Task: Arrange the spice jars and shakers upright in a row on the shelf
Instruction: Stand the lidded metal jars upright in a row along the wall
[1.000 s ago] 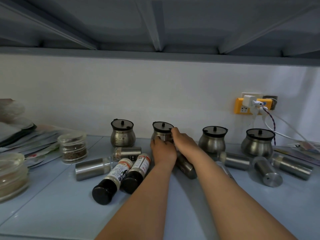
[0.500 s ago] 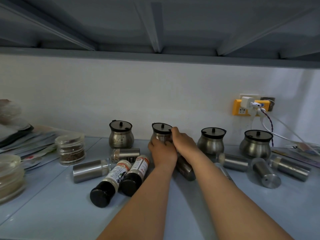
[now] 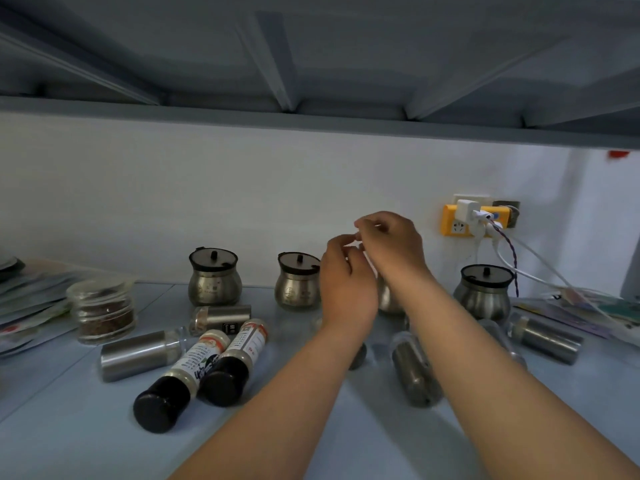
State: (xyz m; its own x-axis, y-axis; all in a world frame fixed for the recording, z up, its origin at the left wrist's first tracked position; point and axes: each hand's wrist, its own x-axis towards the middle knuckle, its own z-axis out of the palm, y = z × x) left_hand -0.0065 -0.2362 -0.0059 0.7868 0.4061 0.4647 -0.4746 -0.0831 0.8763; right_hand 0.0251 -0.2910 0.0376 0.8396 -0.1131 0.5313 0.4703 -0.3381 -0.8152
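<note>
Four round steel spice pots with dark lids stand along the wall: one [image 3: 214,277], a second [image 3: 298,282], a third [image 3: 389,299] mostly hidden behind my wrists, and a fourth [image 3: 483,289]. My left hand [image 3: 346,282] and my right hand [image 3: 391,244] hover close together above the third pot, fingers loosely curled, fingertips nearly meeting, with nothing visible in them. On the shelf [image 3: 69,427] lie two dark-capped bottles [image 3: 180,379] [image 3: 235,362] and steel shakers [image 3: 138,355] [image 3: 221,317] [image 3: 414,372] [image 3: 545,337].
A glass jar of brown spice [image 3: 102,310] stands upright at the left beside stacked papers [image 3: 27,306]. A yellow socket [image 3: 460,223] with chargers and cables [image 3: 540,271] hangs on the wall at the right. More papers [image 3: 595,306] lie at the right. Another shelf's underside hangs overhead.
Both hands have let go of the second steel pot and risen up and to the right, over the third pot. The second pot stands free now.
</note>
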